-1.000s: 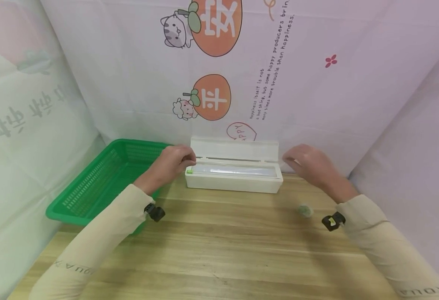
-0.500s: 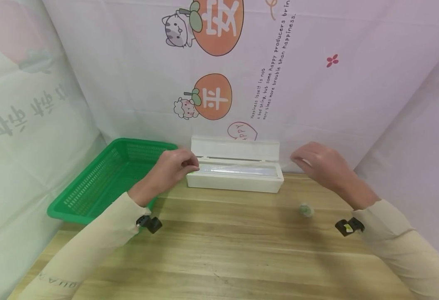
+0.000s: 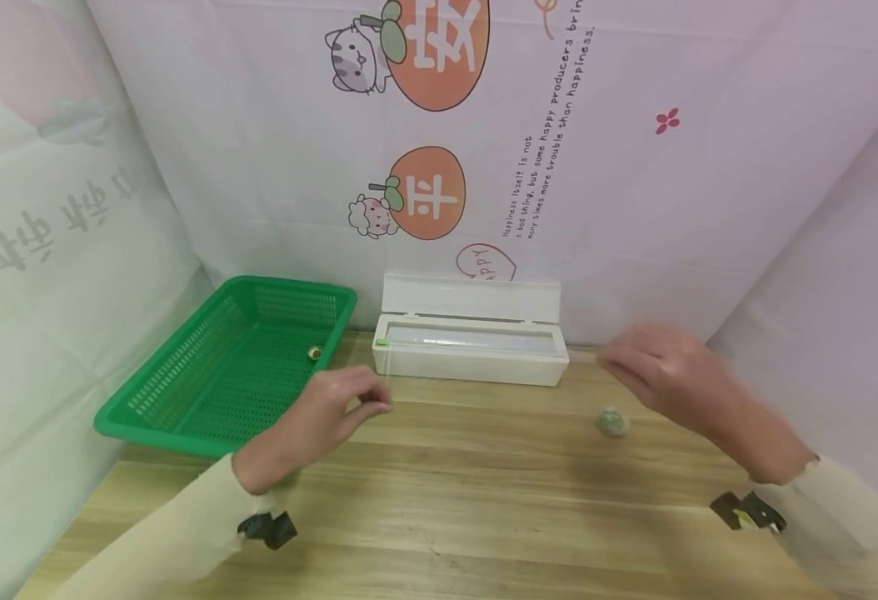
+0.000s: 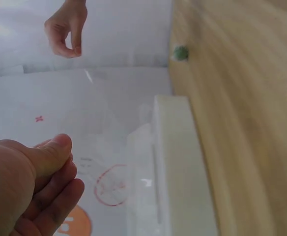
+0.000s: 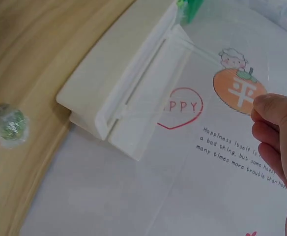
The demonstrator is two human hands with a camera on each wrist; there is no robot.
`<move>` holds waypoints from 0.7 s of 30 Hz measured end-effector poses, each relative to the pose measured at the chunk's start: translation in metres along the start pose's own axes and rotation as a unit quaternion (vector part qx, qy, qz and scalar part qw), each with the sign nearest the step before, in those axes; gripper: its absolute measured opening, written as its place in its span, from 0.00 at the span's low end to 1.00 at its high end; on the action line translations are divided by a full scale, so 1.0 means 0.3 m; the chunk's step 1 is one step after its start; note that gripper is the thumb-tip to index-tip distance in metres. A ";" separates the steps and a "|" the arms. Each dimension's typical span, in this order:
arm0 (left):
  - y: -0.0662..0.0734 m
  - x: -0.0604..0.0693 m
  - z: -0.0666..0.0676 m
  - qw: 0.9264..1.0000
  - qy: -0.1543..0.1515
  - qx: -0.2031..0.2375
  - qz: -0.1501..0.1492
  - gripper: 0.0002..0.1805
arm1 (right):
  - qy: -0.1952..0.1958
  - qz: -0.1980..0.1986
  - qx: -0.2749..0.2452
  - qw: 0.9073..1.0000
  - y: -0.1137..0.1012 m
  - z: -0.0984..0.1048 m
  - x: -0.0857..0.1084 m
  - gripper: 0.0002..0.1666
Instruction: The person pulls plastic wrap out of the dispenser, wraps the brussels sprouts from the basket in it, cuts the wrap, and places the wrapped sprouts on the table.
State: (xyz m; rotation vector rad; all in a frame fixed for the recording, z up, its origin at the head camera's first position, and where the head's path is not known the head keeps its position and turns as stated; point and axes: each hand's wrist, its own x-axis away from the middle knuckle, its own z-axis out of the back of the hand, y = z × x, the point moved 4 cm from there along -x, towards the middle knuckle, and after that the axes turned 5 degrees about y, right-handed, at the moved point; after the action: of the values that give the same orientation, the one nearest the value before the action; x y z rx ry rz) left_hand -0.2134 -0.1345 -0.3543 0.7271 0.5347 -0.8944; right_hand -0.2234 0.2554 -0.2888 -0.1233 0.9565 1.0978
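Note:
A white cling film box (image 3: pixel 476 368) stands against the back cloth with its lid raised. Its green slider (image 3: pixel 382 342) sits at the left end. Clear cling film (image 5: pixel 207 55) stretches up from the box between both hands, faint in the wrist views. My left hand (image 3: pixel 326 417) pinches one corner of it between thumb and fingers, in front of the box's left end. At the right, my blurred right hand (image 3: pixel 675 383) pinches the other corner. Below that hand, a small green ball wrapped in film (image 3: pixel 613 422) lies on the table.
A green plastic basket (image 3: pixel 157 440) stands at the left, with a small brown-and-white thing (image 3: pixel 315 353) inside by its right wall. Wooden tabletop (image 3: pixel 439 500) extends in front of the box. White printed cloth (image 3: pixel 596 167) closes off the back and both sides.
Both hands have drawn back from the box toward the person, the right one also farther right. The film comes out with them. The box, basket and wrapped ball stay put.

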 end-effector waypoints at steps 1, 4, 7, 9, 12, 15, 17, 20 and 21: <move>-0.001 0.022 -0.014 1.000 -0.002 0.006 -0.001 0.08 | 0.004 0.009 0.002 1.000 -0.015 0.003 0.008 0.31; -0.007 0.083 -0.057 0.999 -0.016 0.026 0.011 0.09 | 0.015 0.029 0.004 0.999 -0.055 0.004 0.029 0.29; -0.018 0.135 -0.101 0.998 -0.037 0.037 0.028 0.10 | 0.022 0.043 0.000 0.999 -0.092 -0.003 0.048 0.29; -0.023 0.163 -0.126 0.997 -0.051 0.038 0.034 0.10 | 0.024 0.051 -0.001 0.998 -0.118 -0.010 0.061 0.29; -0.031 0.200 -0.155 0.997 -0.065 0.019 0.020 0.10 | 0.023 0.071 -0.009 0.997 -0.159 -0.025 0.082 0.28; -0.038 0.234 -0.173 0.997 -0.077 -0.010 0.005 0.10 | 0.005 0.089 -0.013 0.996 -0.200 -0.050 0.121 0.28; -0.043 0.253 -0.180 0.996 -0.087 -0.033 -0.002 0.09 | -0.023 0.092 -0.009 0.995 -0.224 -0.069 0.152 0.28; -0.046 0.264 -0.183 0.992 -0.103 -0.066 -0.013 0.08 | -0.054 0.082 -0.006 0.995 -0.252 -0.101 0.201 0.29; -0.046 0.264 -0.184 0.991 -0.108 -0.076 -0.020 0.07 | -0.067 0.079 -0.003 0.995 -0.261 -0.110 0.212 0.30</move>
State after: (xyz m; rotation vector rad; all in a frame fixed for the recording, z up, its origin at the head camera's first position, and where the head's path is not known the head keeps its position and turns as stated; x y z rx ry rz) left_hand -0.1898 -0.1386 -0.4489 0.4758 0.4202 -0.9460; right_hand -0.1734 0.2442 -0.3818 0.0231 0.8534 1.2390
